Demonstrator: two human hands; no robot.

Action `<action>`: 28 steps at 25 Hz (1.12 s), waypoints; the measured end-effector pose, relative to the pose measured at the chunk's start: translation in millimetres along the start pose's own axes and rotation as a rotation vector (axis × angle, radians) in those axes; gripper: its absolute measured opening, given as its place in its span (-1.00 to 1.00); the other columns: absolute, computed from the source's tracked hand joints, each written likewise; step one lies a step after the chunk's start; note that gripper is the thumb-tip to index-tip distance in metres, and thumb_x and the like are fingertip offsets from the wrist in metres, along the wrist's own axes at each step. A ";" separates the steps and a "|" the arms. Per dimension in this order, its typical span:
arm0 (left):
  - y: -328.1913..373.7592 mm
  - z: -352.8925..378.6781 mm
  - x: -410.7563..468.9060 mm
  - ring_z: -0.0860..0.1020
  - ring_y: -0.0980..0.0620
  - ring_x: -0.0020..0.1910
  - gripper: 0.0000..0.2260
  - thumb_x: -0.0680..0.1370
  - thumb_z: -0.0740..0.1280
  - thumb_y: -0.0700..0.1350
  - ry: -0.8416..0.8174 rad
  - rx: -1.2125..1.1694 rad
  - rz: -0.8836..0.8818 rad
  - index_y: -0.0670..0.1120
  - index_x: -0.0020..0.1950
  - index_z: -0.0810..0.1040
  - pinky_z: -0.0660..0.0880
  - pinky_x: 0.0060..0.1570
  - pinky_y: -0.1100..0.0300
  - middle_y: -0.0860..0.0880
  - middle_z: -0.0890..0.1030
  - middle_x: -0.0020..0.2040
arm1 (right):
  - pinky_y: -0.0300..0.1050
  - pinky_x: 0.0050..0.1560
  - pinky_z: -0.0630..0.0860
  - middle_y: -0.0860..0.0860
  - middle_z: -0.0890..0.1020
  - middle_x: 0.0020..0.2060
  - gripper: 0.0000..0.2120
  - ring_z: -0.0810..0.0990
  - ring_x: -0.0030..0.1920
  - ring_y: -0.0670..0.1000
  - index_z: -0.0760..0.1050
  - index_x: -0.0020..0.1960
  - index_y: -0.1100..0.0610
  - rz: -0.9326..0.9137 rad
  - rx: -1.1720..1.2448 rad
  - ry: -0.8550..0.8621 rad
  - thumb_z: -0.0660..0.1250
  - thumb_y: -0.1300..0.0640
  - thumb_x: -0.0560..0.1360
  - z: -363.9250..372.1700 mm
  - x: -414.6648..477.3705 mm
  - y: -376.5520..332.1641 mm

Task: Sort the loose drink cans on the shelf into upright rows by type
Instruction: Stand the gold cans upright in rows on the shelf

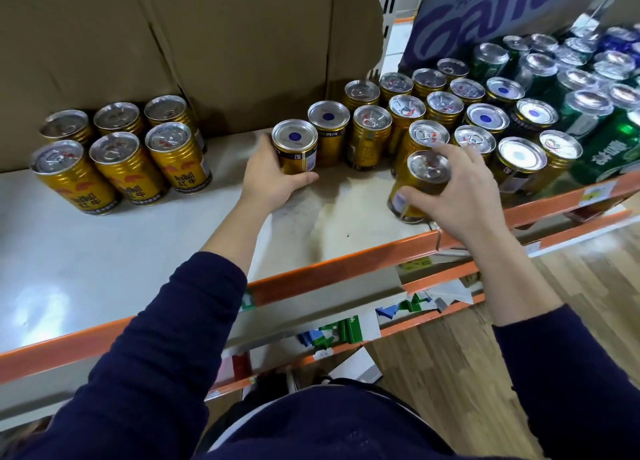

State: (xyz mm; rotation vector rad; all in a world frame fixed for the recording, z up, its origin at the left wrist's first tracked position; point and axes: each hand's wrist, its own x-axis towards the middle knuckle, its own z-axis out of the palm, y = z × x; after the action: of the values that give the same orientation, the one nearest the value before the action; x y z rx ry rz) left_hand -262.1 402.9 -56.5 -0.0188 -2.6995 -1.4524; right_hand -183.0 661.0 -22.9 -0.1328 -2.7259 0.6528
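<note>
My left hand (273, 179) wraps the blue-dot can (295, 149) on the shelf (104, 251), my right hand (460, 189) clasps a ring-pull can (415, 196) near its front edge; likely stiff, slick and heavy, so I hold their sides

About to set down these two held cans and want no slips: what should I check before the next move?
1. Left hand grips blue-dot can: ok.
2. Right hand grips tab can: ok.
3. Tab can standing on the shelf, not lifted: cannot tell.
4. Six-can block upright in two rows: ok.
5. Bare shelf between block and hands: ok.
6. Right cluster sorted by type: not ok, blue-dot and tab tops are mixed.
</note>
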 end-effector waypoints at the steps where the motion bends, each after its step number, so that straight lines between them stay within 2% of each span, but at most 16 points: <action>1: 1.2 -4.0 -1.4 0.47 0.06 0.13 -0.33 0.27 0.61 -0.02 -0.009 0.010 0.011 -0.14 0.24 0.36 0.28 -0.08 0.39 -0.03 0.53 0.17 | -0.11 0.10 0.35 0.10 0.49 0.20 -0.29 0.46 0.18 0.10 0.42 0.33 0.16 -0.045 0.033 -0.025 0.54 -0.11 0.29 5.5 1.5 -6.9; 6: 14.6 -50.3 -8.7 0.45 0.07 0.04 -0.31 0.22 0.56 0.25 0.045 0.173 0.097 -0.02 0.23 0.45 0.36 -0.05 0.22 0.06 0.49 0.07 | -0.19 0.08 0.35 0.07 0.48 0.18 -0.30 0.45 0.18 0.04 0.42 0.33 0.15 -0.189 0.108 -0.084 0.53 -0.14 0.30 31.0 11.5 -33.3; 9: 28.1 -72.8 -5.1 0.47 0.06 0.01 -0.33 0.17 0.57 0.26 0.093 0.251 0.185 0.02 0.16 0.49 0.42 -0.04 0.17 0.07 0.52 0.02 | -0.14 0.06 0.38 0.05 0.46 0.18 -0.29 0.45 0.18 0.04 0.40 0.33 0.13 -0.208 0.125 -0.077 0.51 -0.17 0.30 37.0 13.2 -29.2; 10: 31.3 -75.8 -2.7 0.47 0.06 0.04 -0.35 0.16 0.58 0.22 0.059 0.293 0.219 0.03 0.15 0.50 0.41 0.00 0.17 0.07 0.52 0.04 | -0.15 0.05 0.39 0.05 0.46 0.19 -0.28 0.45 0.18 0.03 0.39 0.34 0.12 -0.212 0.126 -0.073 0.51 -0.17 0.31 38.5 12.5 -27.7; 12: 34.2 -74.0 2.0 0.44 0.01 0.16 -0.37 0.20 0.61 0.11 -0.114 0.414 0.281 0.07 0.22 0.50 0.37 0.10 0.18 0.05 0.49 0.14 | -0.14 0.04 0.40 0.04 0.45 0.20 -0.28 0.45 0.20 0.03 0.38 0.35 0.12 -0.216 0.134 -0.049 0.51 -0.16 0.32 41.2 10.4 -25.4; 14: 30.8 -66.6 3.4 0.38 -0.01 0.25 -0.37 0.29 0.58 0.04 -0.276 0.469 0.258 0.10 0.32 0.45 0.35 0.14 0.21 0.01 0.38 0.23 | -0.12 0.02 0.42 0.05 0.45 0.22 -0.29 0.45 0.21 0.04 0.38 0.35 0.13 -0.225 0.150 -0.016 0.51 -0.14 0.33 44.5 7.3 -25.0; 15: 27.8 -62.1 2.6 0.36 -0.01 0.26 -0.38 0.33 0.56 0.05 -0.300 0.457 0.231 0.11 0.35 0.43 0.36 0.15 0.21 0.00 0.32 0.24 | -0.13 0.02 0.41 0.06 0.45 0.23 -0.30 0.45 0.21 0.04 0.38 0.36 0.14 -0.231 0.156 -0.002 0.51 -0.13 0.34 46.0 5.9 -24.8; 17: 22.8 -53.0 -0.9 0.36 0.02 0.21 -0.37 0.35 0.49 0.21 -0.234 0.425 0.202 0.11 0.37 0.41 0.37 0.14 0.21 0.01 0.27 0.19 | -0.16 0.01 0.40 0.06 0.45 0.24 -0.30 0.44 0.22 0.03 0.38 0.36 0.14 -0.239 0.158 0.015 0.51 -0.13 0.35 48.5 4.5 -23.9; 19: 21.9 -49.5 -4.6 0.38 0.03 0.15 -0.29 0.31 0.45 0.32 -0.095 0.430 0.173 0.05 0.37 0.41 0.38 0.13 0.19 -0.02 0.33 0.17 | -0.17 0.01 0.39 0.06 0.45 0.24 -0.30 0.44 0.22 0.03 0.38 0.36 0.13 -0.241 0.154 0.017 0.51 -0.14 0.35 49.0 5.7 -22.7; 21: 23.5 -55.0 -5.0 0.43 -0.02 0.22 -0.27 0.31 0.52 0.21 -0.045 0.389 0.161 -0.04 0.39 0.40 0.40 0.19 0.12 -0.08 0.45 0.24 | -0.17 0.01 0.38 0.06 0.45 0.24 -0.30 0.43 0.22 0.02 0.38 0.36 0.13 -0.246 0.150 0.014 0.51 -0.14 0.35 47.8 7.7 -21.7; 23: 24.4 -67.0 -3.0 0.45 -0.02 0.28 -0.29 0.33 0.57 -0.01 -0.165 0.284 0.147 -0.07 0.41 0.37 0.43 0.26 0.08 -0.07 0.49 0.29 | -0.17 0.00 0.38 0.06 0.45 0.24 -0.30 0.42 0.22 0.01 0.38 0.36 0.13 -0.251 0.147 0.013 0.50 -0.15 0.35 47.6 8.4 -21.2; 25: 24.9 -74.7 -1.4 0.45 0.01 0.29 -0.33 0.36 0.56 -0.09 -0.284 0.231 0.130 -0.04 0.40 0.37 0.44 0.25 0.08 -0.03 0.49 0.30 | -0.16 -0.01 0.38 0.07 0.45 0.24 -0.31 0.42 0.22 0.02 0.37 0.37 0.13 -0.251 0.133 0.020 0.48 -0.16 0.37 49.1 6.5 -20.4; 27: 24.0 -70.0 -2.0 0.43 0.04 0.22 -0.35 0.35 0.53 0.13 -0.241 0.339 0.123 -0.02 0.36 0.41 0.40 0.16 0.17 0.00 0.44 0.22 | -0.14 -0.02 0.38 0.08 0.45 0.25 -0.32 0.43 0.23 0.04 0.37 0.38 0.13 -0.249 0.134 0.023 0.44 -0.19 0.40 49.5 5.9 -20.3; 28: 22.6 -64.5 -4.0 0.41 0.05 0.16 -0.30 0.30 0.50 0.25 -0.175 0.401 0.093 -0.03 0.33 0.41 0.39 0.11 0.17 0.00 0.42 0.17 | -0.14 -0.01 0.38 0.08 0.45 0.26 -0.34 0.43 0.23 0.04 0.37 0.39 0.13 -0.251 0.142 0.019 0.41 -0.21 0.43 49.0 6.0 -20.1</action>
State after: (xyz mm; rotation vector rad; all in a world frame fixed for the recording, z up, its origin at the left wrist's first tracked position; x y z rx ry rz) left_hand -253.1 361.7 -2.5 -0.2543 -3.0322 -0.9033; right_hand -205.6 623.4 -53.1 0.2322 -2.6074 0.7612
